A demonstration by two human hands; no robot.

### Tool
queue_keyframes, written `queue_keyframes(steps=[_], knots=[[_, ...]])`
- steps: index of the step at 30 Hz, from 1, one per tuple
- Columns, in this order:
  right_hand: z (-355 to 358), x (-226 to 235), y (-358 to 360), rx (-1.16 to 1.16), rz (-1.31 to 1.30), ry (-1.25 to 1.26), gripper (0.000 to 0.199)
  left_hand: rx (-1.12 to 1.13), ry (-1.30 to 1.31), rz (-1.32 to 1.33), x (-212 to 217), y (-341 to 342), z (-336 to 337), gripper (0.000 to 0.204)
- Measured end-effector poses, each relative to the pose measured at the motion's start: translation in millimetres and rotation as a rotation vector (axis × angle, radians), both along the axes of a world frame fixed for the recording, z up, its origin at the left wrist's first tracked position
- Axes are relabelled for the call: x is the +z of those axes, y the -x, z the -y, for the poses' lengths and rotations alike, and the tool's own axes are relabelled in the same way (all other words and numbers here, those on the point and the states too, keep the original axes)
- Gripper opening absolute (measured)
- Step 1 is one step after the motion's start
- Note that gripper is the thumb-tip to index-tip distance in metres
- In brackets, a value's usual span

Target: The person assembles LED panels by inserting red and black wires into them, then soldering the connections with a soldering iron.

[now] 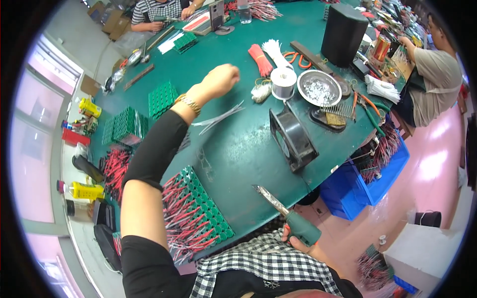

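My right hand grips the green handle of a soldering iron, whose metal tip points up and left past the table's near edge. My left arm reaches over the table. My left hand is raised with its fingers curled together; what they hold, if anything, is hidden. Just below it lie thin white strips. By my left forearm sits a green panel of round cells, partly covered by red and white wires.
Right of centre stand a black fan, a solder wire spool and a metal dish. Stacked green panels are at left. A blue crate stands below the table's right edge. Two people work across the table.
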State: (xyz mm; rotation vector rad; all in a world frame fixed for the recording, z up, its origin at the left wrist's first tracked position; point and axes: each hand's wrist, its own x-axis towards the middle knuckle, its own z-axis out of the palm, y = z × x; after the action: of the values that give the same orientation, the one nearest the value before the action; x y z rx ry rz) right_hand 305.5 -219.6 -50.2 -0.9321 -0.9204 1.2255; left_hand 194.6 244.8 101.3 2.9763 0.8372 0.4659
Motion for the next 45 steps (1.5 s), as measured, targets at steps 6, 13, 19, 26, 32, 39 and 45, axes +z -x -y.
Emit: queue_keyframes(steps=[6, 13, 19, 26, 32, 39, 45], knots=[[-6, 10, -18, -0.015, 0.409, -0.018, 0.023, -0.253, -0.419, -0.028, 5, -116, -46, 0.023], [-19, -5, -5, -0.049, -0.095, 0.041, 0.035, -0.194, -0.564, -0.379, 8, -162, -57, 0.036], [-29, 15, 2, -0.013, -0.046, 0.006, 0.034, -0.295, -0.615, 0.242, 41, -111, -55, 0.034], [-14, 17, 12, -0.079, 0.152, -0.204, 0.030, -0.267, 0.851, 1.551, 47, 27, 65, 0.031], [-23, 19, 33, -0.318, 0.170, -0.359, 0.030, -0.084, 1.664, 1.325, 25, 131, 193, 0.035], [-58, 66, 95, -0.282, 0.006, -0.391, 0.044, 0.115, 1.923, 1.027, -1, 152, 301, 0.057], [-61, 72, 103, -0.341, 0.182, -0.332, 0.014, 0.181, 1.781, 0.812, -3, 119, 343, 0.061]])
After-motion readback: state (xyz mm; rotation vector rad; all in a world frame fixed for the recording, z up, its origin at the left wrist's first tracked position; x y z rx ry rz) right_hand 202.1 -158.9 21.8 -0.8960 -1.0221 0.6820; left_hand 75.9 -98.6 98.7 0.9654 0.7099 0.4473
